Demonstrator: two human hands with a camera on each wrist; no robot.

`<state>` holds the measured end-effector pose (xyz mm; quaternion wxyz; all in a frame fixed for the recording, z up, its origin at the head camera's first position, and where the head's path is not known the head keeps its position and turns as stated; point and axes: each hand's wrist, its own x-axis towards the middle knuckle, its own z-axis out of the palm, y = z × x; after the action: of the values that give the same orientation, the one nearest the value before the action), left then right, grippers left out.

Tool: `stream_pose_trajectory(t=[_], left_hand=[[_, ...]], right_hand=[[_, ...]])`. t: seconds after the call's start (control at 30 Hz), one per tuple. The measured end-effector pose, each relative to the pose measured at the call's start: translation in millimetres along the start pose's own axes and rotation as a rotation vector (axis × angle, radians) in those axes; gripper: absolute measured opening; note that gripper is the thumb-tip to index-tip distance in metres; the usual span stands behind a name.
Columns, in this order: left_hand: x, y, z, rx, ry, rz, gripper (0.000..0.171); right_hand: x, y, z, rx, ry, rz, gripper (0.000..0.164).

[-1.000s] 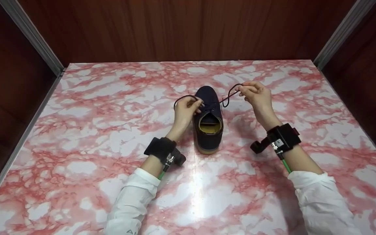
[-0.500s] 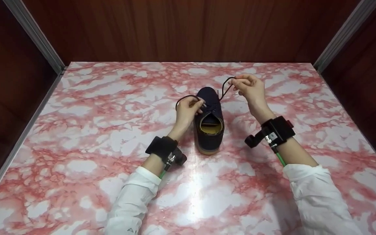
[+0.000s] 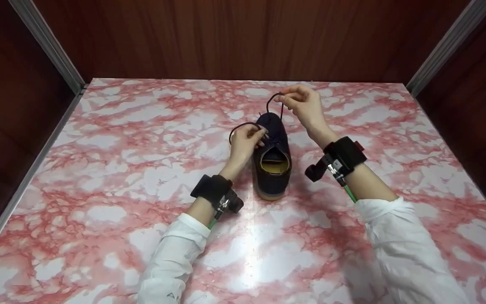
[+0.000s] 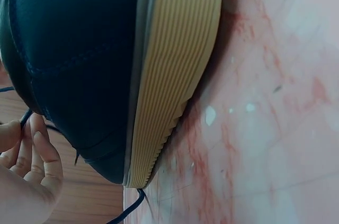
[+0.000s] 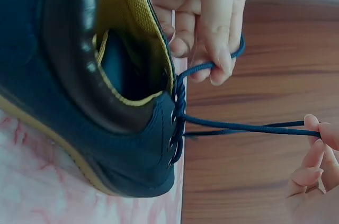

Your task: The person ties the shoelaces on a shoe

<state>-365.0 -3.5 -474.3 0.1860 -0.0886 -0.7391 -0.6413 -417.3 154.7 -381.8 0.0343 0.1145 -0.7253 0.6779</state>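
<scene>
A dark navy lace-up shoe (image 3: 271, 186) with yellow lining and a tan sole stands upright on the table, toe pointing away from me. My left hand (image 3: 245, 142) is over the laces at its left side, pinching one dark blue lace (image 5: 198, 68) between thumb and fingers. That lace arcs up over the hand in the head view. Beyond the toe, my right hand (image 3: 304, 106) pinches the other lace (image 5: 249, 127), raised in a loop above the shoe. Seen from the right wrist, this lace runs taut and doubled from the eyelets to the fingertips.
The table (image 3: 99, 215) has a red and white marbled top. Dark wood panels (image 3: 243, 40) rise at its back and both sides, with grey metal strips (image 3: 49, 46) at the corners. A black strap with a camera (image 3: 344, 155) sits on each wrist.
My right hand has moved left and away from me, bringing its lace from the shoe's right side to above the toe. The left hand has stayed almost still, holding its lace.
</scene>
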Motion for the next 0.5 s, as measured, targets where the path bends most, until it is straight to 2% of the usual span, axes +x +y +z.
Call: stream_pose_trajectory(t=[0.03, 0.1, 0.2, 0.3, 0.4, 0.47, 0.5], left_hand=[[0.3, -0.3, 0.5, 0.005, 0.000, 0.002, 0.021], [1.0, -1.2, 1.4, 0.009, -0.004, -0.001, 0.021], [1.6, -1.9, 2.0, 0.019, -0.006, -0.007, 0.021], [1.6, -1.5, 2.0, 0.021, -0.004, -0.020, 0.021], [0.7, 0.7, 0.9, 0.005, -0.006, 0.005, 0.023], [-3.2, 13.9, -4.4, -0.004, -0.033, 0.006, 0.024], [-6.8, 27.4, -8.6, 0.003, -0.046, -0.012, 0.024]], right_hand=[[-2, -1, 4, -0.001, -0.010, -0.032, 0.028], [-11, -18, 16, 0.014, -0.036, -0.072, 0.026], [-39, -59, 41, -0.009, -0.048, -0.124, 0.024], [-62, -93, 63, -0.092, -0.045, -0.168, 0.021], [-49, -80, 67, -0.108, -0.128, -0.199, 0.017], [-49, -80, 73, -0.161, -0.185, -0.234, 0.016], [-50, -80, 76, -0.196, -0.217, -0.245, 0.016]])
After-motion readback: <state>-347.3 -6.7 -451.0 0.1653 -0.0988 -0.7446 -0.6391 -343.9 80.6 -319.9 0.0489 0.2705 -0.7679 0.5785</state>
